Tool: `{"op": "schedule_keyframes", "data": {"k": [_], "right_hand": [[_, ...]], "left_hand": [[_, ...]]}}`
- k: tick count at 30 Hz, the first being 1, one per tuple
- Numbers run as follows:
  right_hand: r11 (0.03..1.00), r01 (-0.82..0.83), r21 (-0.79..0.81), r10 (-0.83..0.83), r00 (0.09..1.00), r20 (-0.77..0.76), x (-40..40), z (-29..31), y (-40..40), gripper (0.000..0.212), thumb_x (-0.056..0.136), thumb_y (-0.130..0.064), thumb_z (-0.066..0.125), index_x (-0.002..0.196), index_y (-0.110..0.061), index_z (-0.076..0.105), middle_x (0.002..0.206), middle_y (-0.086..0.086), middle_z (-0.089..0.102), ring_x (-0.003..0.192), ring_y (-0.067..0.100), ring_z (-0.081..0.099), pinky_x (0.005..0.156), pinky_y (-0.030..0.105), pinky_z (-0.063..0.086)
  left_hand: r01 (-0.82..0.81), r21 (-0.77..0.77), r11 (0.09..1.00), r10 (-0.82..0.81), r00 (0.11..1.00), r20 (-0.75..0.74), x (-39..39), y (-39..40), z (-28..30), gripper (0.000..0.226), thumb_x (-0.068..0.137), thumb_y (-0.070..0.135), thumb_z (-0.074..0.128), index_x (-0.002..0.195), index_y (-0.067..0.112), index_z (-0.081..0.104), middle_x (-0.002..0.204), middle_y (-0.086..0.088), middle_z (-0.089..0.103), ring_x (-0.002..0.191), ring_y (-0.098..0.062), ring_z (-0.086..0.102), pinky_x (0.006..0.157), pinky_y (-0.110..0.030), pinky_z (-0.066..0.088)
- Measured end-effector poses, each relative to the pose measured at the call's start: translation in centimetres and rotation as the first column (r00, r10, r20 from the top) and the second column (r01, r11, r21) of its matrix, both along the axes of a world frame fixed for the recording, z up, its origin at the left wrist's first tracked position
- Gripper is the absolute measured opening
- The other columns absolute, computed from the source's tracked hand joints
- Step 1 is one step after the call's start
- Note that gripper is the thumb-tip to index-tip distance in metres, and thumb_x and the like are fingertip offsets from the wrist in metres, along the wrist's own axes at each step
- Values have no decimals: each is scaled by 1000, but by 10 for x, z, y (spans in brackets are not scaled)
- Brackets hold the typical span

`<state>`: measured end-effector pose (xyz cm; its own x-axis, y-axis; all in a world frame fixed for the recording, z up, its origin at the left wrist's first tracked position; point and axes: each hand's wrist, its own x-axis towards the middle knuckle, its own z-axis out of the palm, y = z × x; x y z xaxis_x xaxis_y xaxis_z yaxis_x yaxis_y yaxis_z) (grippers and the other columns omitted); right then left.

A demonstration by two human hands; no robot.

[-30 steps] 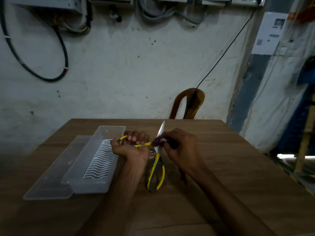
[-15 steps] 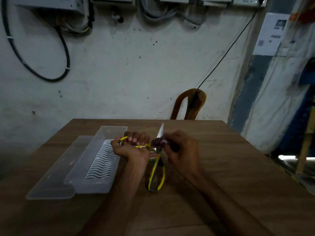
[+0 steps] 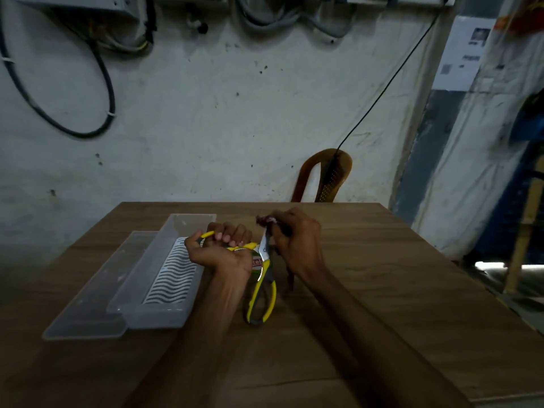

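In the head view my left hand (image 3: 219, 251) grips the upper yellow handle of a pair of scissors (image 3: 263, 293) above the wooden table (image 3: 397, 304). The other handle loop hangs down to the table top. My right hand (image 3: 297, 240) pinches a small dark purple piece (image 3: 266, 220), cloth or wrapper, I cannot tell which. It sits at the upper end of the steel blade, and the blade's tip is hidden behind it and my fingers.
A clear plastic tray (image 3: 176, 228) with a wavy white insert lies left of my hands, its clear lid (image 3: 97, 290) beside it. A brown plastic chair (image 3: 326, 175) stands behind the table's far edge. Cables hang on the wall.
My right hand has slid the purple piece up along the blade; the bare tip that stuck out above it is now covered. My left hand keeps its grip.
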<state>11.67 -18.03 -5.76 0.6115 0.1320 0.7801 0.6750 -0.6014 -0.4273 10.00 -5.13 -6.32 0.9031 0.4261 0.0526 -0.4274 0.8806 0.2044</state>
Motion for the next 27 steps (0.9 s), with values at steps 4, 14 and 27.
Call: {"op": "schedule_keyframes", "data": {"k": [4,14,27], "right_hand": [[990,123,67,-112,983,-147,28,25,-18,17,95,-11,66,106,-14,79,85,6,73,58,15,66,58,34,60],[667,117,736,310,854,-417,-52,12,-57,21,96,-10,61,89,-26,72,78,-2,76,63,13,70,47,23,53],[997,60,-41,-60,998,10,-48,-40,-1,22,86,-7,70,108,-6,74,102,10,68,85,23,67,73,32,53]], "left_hand": [[44,-10,999,-44,999,9,-7,-10,2,29,65,41,43,50,17,35,49,2,27,41,-13,21,47,-20,19],[32,-30,999,-33,999,-7,-4,-6,2,30,66,42,40,50,17,36,50,1,25,43,-14,19,49,-23,16],[-13,-7,1000,13,1000,1,-5,-3,3,28,66,41,39,52,17,35,49,2,26,42,-13,19,48,-21,17]]}}
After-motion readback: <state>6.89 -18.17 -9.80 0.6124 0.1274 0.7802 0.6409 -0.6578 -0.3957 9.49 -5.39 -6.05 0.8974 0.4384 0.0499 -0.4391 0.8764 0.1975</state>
